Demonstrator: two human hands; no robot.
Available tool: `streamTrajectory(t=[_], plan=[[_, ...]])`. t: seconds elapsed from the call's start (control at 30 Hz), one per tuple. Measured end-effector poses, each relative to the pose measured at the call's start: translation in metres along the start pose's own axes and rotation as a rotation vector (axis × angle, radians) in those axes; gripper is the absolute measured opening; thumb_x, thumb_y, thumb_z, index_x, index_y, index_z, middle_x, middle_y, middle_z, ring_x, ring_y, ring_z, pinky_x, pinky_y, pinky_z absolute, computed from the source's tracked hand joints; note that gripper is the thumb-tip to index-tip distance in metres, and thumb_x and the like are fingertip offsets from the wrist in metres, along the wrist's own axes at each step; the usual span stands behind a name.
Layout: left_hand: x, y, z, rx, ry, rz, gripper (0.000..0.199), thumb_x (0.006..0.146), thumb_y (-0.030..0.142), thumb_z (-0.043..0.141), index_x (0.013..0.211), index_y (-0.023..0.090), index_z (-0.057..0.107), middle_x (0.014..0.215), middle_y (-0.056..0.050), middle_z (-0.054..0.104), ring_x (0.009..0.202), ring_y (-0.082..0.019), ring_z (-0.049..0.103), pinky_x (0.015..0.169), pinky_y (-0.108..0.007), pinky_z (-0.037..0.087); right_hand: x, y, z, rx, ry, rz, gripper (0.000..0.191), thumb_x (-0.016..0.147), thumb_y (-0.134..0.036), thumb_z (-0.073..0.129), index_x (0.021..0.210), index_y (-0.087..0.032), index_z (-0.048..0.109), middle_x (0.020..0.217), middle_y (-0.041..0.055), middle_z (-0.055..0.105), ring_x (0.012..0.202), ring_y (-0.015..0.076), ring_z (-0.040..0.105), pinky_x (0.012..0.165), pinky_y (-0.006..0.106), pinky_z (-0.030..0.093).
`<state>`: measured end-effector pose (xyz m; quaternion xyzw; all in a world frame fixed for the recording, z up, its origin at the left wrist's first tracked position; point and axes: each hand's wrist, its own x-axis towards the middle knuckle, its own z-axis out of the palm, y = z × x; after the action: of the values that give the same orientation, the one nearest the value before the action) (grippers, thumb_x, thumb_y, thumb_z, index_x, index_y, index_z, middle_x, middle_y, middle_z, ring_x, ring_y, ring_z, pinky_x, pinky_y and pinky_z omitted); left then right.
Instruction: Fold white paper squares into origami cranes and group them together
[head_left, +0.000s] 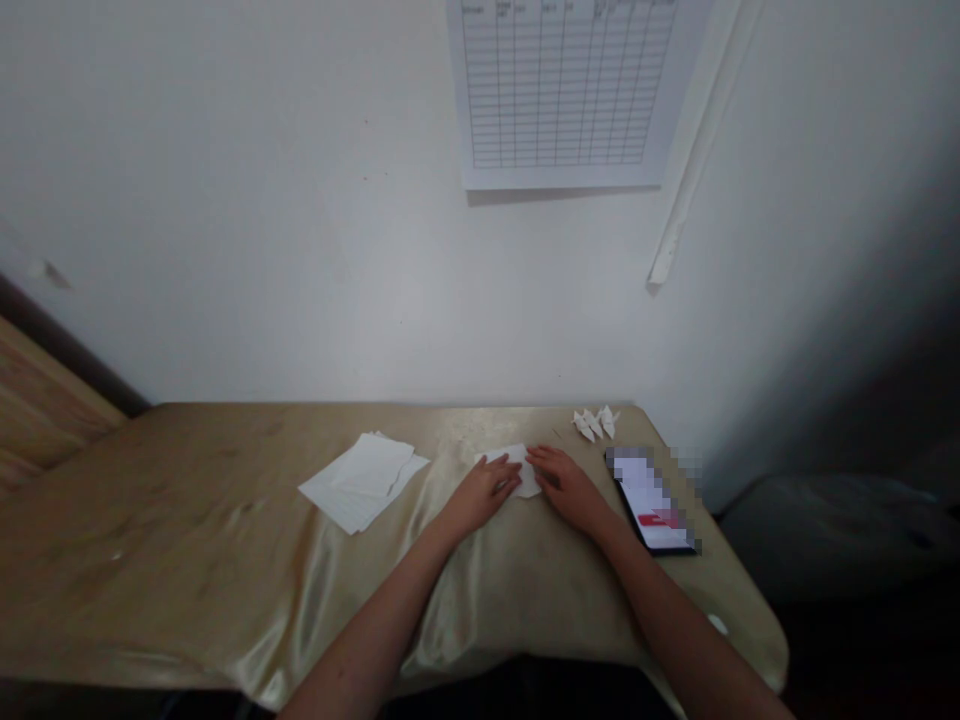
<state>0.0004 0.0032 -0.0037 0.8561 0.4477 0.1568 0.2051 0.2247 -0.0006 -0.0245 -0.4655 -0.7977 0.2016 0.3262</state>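
- Hidden: your fingers cover the left and right margins of the small white paper sheet (pixel 529 483); its full outline and any creases cannot be made out.
- Obscured: pixelation covers much of the smartphone (pixel 651 505) at your right, including its right edge; the screen content is mostly unreadable.
- Cut off: the printed table chart (pixel 566 110) on the wall runs past the top edge; its header text is blurred.
- Position: the sheet lies on the satin tablecloth (pixel 247 560), between and beneath your fingertips.
- Left hand (pixel 480 493): fingers extended onto the sheet's left side, thumb apart from them; not closed.
- Right hand (pixel 568 488): fingers extended onto the right side, thumb likewise apart; not closed.
- Adjacent: loose white sheets (pixel 364 478) lie left of your left hand; small folded paper figures (pixel 595 423) stand beyond your right hand, their exact form indistinct.
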Motion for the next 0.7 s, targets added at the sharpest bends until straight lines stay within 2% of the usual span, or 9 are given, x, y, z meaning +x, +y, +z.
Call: streamTrajectory(t=[0.1,0.17,0.23,0.33,0.43,0.57,0.7], plan=[[-0.004,-0.006,0.0,0.064,0.043,-0.005,0.034,0.099,0.034,0.052,0.129,0.025,0.065,0.155,-0.008,0.05,0.149,-0.023,0.039,0.125,-0.05,0.024,0.0,-0.005,0.002,-0.075,-0.063,0.002,0.046,0.093,-0.021,0.051,0.137,-0.028,0.061,0.147,0.0045,0.057,0.143,0.0235,0.044,0.122,0.053,0.03],[-0.007,-0.007,0.0,0.147,0.075,-0.09,0.046,0.097,0.042,0.056,0.139,0.025,0.057,0.158,-0.01,0.046,0.151,-0.028,0.033,0.125,-0.058,0.019,0.0,-0.01,0.001,-0.132,-0.109,0.015,0.045,0.094,-0.021,0.05,0.136,-0.03,0.061,0.147,0.003,0.057,0.144,0.0241,0.042,0.123,0.056,0.024],[-0.01,-0.007,-0.001,0.208,0.075,-0.152,0.056,0.096,0.049,0.055,0.147,0.028,0.049,0.16,-0.009,0.043,0.153,-0.032,0.028,0.124,-0.065,0.012,0.0,-0.014,0.0,-0.174,-0.155,0.022,0.044,0.095,-0.022,0.049,0.136,-0.032,0.062,0.148,0.0021,0.056,0.146,0.0241,0.04,0.123,0.057,0.021],[-0.012,-0.006,-0.003,0.261,0.049,-0.173,0.058,0.097,0.054,0.05,0.152,0.037,0.042,0.164,-0.004,0.036,0.154,-0.033,0.025,0.122,-0.069,0.005,0.001,-0.021,-0.002,-0.221,-0.177,0.045,0.044,0.095,-0.025,0.05,0.137,-0.033,0.06,0.152,0.0023,0.052,0.148,0.0254,0.036,0.123,0.059,0.016],[-0.014,-0.005,-0.004,0.293,0.019,-0.16,0.058,0.098,0.055,0.046,0.154,0.04,0.037,0.166,-0.002,0.029,0.155,-0.032,0.022,0.122,-0.069,0.004,0.0,-0.024,-0.003,-0.247,-0.199,0.058,0.049,0.093,-0.03,0.054,0.143,-0.035,0.054,0.156,0.0026,0.046,0.151,0.0276,0.029,0.123,0.064,0.009],[-0.017,-0.003,-0.004,0.287,-0.046,-0.065,0.059,0.099,0.057,0.043,0.155,0.042,0.032,0.167,-0.001,0.028,0.156,-0.031,0.021,0.121,-0.071,-0.002,-0.001,-0.023,-0.004,-0.232,-0.235,0.051,0.059,0.091,-0.035,0.06,0.148,-0.035,0.047,0.159,0.0041,0.041,0.153,0.0282,0.025,0.122,0.066,0.002],[-0.018,-0.001,-0.003,0.26,-0.068,-0.032,0.063,0.099,0.059,0.043,0.157,0.041,0.028,0.168,-0.001,0.025,0.157,-0.029,0.018,0.121,-0.07,-0.006,-0.002,-0.017,-0.008,-0.17,-0.243,0.087,0.053,0.093,-0.034,0.057,0.146,-0.036,0.05,0.157,0.0034,0.045,0.152,0.0269,0.027,0.121,0.067,0.0]])
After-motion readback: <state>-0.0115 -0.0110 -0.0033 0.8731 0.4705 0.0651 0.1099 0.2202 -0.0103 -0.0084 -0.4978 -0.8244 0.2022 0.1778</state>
